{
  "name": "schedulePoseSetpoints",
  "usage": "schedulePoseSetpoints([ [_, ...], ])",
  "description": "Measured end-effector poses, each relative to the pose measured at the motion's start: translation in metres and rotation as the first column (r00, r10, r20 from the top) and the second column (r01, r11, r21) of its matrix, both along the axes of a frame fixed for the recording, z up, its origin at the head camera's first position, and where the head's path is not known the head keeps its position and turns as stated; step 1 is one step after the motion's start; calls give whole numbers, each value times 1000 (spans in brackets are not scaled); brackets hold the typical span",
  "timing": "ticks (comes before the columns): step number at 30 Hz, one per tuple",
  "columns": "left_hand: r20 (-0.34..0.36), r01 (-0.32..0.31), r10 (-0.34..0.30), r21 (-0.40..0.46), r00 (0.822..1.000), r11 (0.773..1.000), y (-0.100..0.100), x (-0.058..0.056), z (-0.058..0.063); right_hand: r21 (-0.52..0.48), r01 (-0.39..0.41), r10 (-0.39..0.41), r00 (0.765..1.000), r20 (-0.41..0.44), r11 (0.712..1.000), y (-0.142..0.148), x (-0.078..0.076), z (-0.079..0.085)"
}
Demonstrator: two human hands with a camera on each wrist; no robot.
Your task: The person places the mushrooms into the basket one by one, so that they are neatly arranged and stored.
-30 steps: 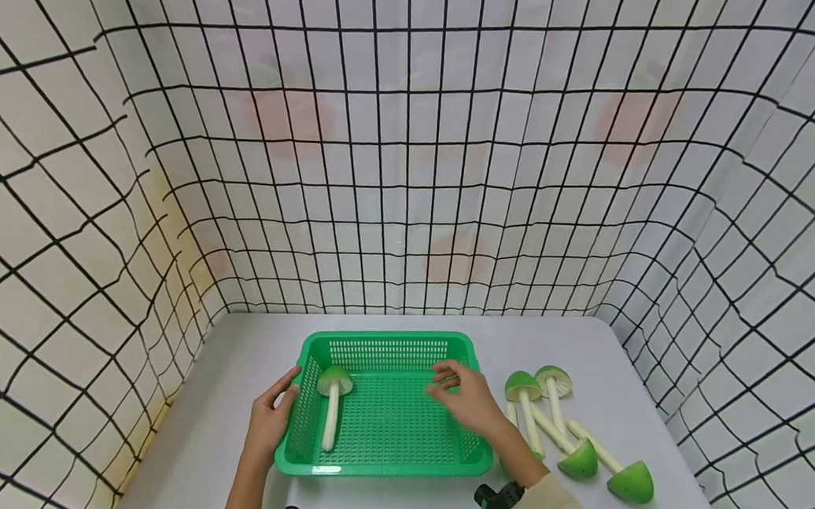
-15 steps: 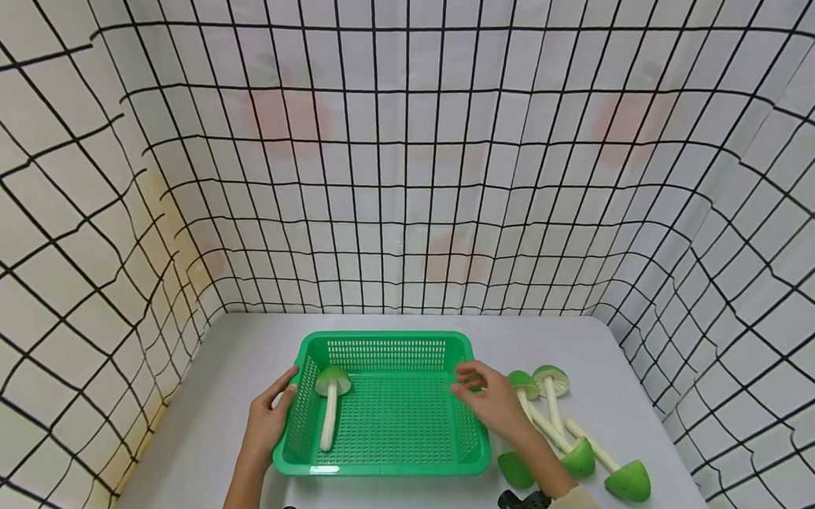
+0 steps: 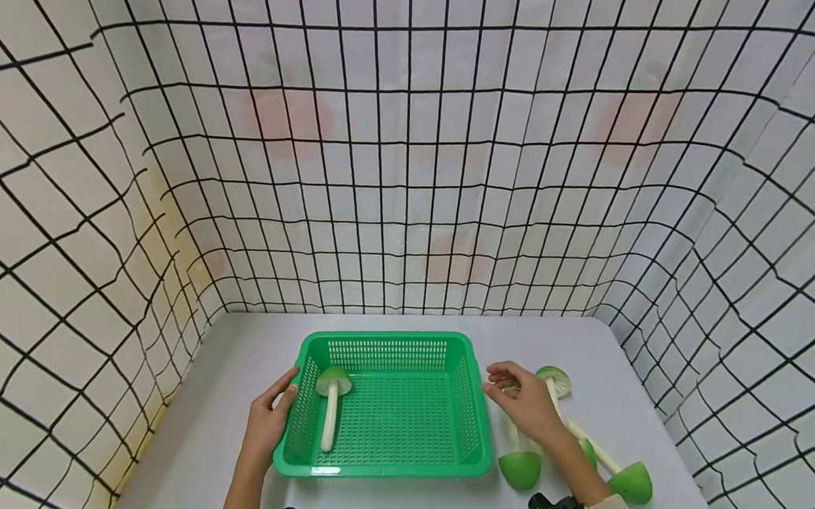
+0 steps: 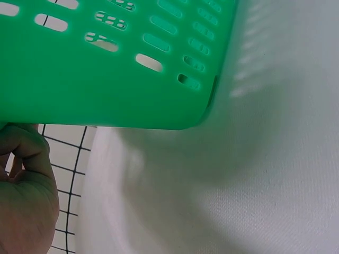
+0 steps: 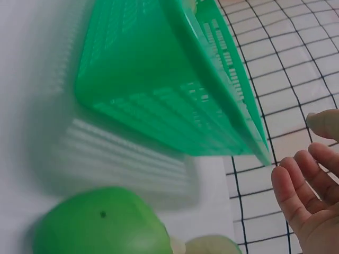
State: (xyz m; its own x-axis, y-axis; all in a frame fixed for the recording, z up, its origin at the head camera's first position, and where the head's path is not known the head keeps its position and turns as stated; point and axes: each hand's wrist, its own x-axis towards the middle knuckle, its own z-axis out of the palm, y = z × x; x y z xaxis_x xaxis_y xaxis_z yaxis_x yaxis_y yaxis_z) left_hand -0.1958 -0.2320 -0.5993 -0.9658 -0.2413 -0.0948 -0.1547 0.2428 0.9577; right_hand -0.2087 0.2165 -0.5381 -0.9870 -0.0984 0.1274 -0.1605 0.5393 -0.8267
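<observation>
A green plastic basket with slotted walls stands on the table. My left hand grips its left rim, fingers bent at the edge in the left wrist view. Inside, at the left end, lies one mushroom with a green cap and long pale stem. Just outside the basket's right rim, my right hand hovers with loosely bent fingers and holds nothing; the right wrist view shows its bare palm. Several like mushrooms lie beneath and around it, among them a near one, partly covered by the hand and forearm.
A mushroom lies furthest right, and another cap shows behind the right hand. Black wire mesh before pale cloth encloses the white table at the back and both sides.
My right hand has moved right, from over the basket's inside across its rim to above the mushrooms, uncovering the nearest one. The left hand and the basket have stayed in place.
</observation>
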Motion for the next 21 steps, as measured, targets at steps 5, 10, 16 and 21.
schedulePoseSetpoints([
  [5,-10,-2,2,-11,1000,1000,0,0,1,1,1,-1,999,-53,1000,14,0,-2],
  [10,0,-1,1,-22,1000,1000,0,-2,2,13,16,-15,998,-64,1000,23,3,1],
  [16,28,3,-2,-11,1000,1000,-1,-3,3,52,37,-33,997,-72,998,38,7,3],
  [21,33,-2,2,-11,999,1000,0,0,3,94,46,-34,991,-129,995,58,6,-2],
])
